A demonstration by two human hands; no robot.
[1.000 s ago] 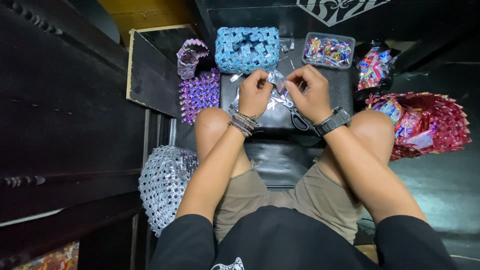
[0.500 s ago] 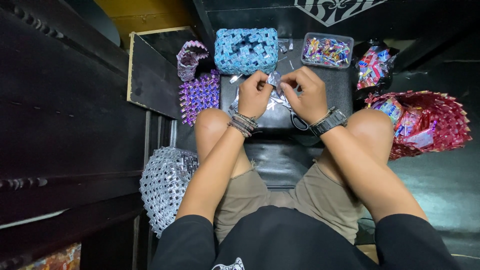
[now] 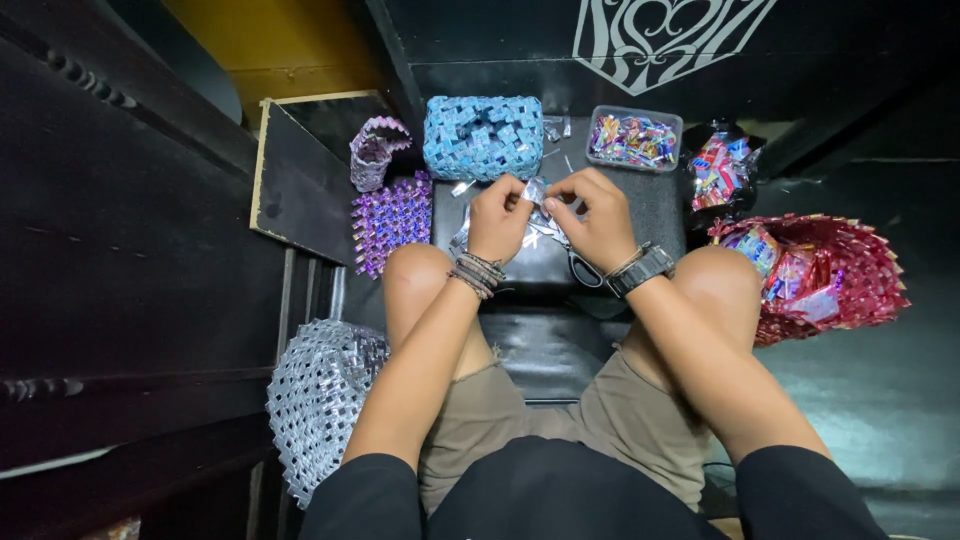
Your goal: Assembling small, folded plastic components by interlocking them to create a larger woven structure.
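A: What lies along the left, and why there?

B: A silver woven basket (image 3: pixel 320 400) on the floor by the left knee, then a purple woven panel (image 3: pixel 392 220) and a small purple basket (image 3: pixel 372 155), set aside out of the hands' way.

A: And the middle?

B: Both hands meet above the black stool (image 3: pixel 660 215). The left hand (image 3: pixel 497 215) and right hand (image 3: pixel 595 220) have fingertips pinched together on a silvery foil strip (image 3: pixel 533 192), held taut between them, seemingly for folding. A blue woven basket (image 3: pixel 483 137) sits at the stool's far edge.

A: Right side?

B: A clear tray of wrappers (image 3: pixel 634 138) within reach, and a red woven basket (image 3: pixel 815 275) beside the right knee.
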